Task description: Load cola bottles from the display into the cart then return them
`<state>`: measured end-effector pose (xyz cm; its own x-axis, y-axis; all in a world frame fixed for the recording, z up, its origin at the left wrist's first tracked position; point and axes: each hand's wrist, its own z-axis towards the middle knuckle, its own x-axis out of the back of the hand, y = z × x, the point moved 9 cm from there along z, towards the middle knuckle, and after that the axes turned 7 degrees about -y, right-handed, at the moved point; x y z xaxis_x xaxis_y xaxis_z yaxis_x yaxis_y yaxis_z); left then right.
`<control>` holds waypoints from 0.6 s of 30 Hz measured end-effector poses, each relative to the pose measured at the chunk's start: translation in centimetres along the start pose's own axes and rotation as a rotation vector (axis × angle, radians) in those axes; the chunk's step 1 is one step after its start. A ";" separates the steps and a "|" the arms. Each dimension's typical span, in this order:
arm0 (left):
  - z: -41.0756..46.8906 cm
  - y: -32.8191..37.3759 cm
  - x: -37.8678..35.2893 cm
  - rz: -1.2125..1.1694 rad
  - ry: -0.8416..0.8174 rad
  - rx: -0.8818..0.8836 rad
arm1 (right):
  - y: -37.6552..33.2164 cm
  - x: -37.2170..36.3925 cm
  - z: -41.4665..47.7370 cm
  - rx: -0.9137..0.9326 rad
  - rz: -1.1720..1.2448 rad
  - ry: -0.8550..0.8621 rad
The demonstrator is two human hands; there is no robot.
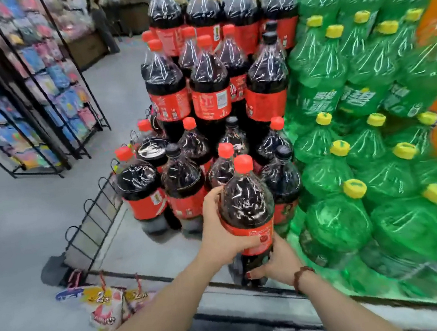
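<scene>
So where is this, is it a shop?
Most likely a supermarket: cola bottles and green soda bottles stacked in big floor displays, plus a wire rack full of colourful packets. Both hands hold one cola bottle.

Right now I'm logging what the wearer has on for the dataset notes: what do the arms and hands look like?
Both forearms are bare, with no sleeves in view. The right hand has a dark reddish-brown beaded bracelet at the wrist. Red nail polish shows on both the right and the left hand. No gloves, no watch visible.

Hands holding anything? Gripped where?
Yes: a red-capped, red-labelled plastic cola bottle. Left hand grips its side at the label; right hand supports its base.
</scene>
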<state>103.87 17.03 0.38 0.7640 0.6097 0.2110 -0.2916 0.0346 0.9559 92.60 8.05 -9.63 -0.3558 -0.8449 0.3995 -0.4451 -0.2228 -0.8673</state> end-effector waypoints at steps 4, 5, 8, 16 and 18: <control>-0.3 -1.8 -0.5 0.031 -0.049 0.019 | 0.9 0.6 -0.7 -0.059 0.028 0.031; -0.4 -2.1 -0.6 0.033 -0.059 0.027 | 1.1 0.8 -0.9 -0.063 0.050 0.046; -0.3 -2.3 -0.9 0.015 -0.112 0.028 | 1.0 1.2 -1.7 -0.046 0.132 0.079; -0.7 -3.1 -0.4 0.017 -0.219 0.003 | -5.2 5.0 -5.6 0.102 0.204 0.198; -1.1 -3.3 -0.3 -0.025 -0.235 0.019 | -8.8 6.6 -6.7 0.182 0.180 0.228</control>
<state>103.92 17.59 -3.08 0.8844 0.4081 0.2264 -0.2614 0.0314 0.9647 88.67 7.64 2.58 -0.5992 -0.7525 0.2734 -0.2120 -0.1801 -0.9605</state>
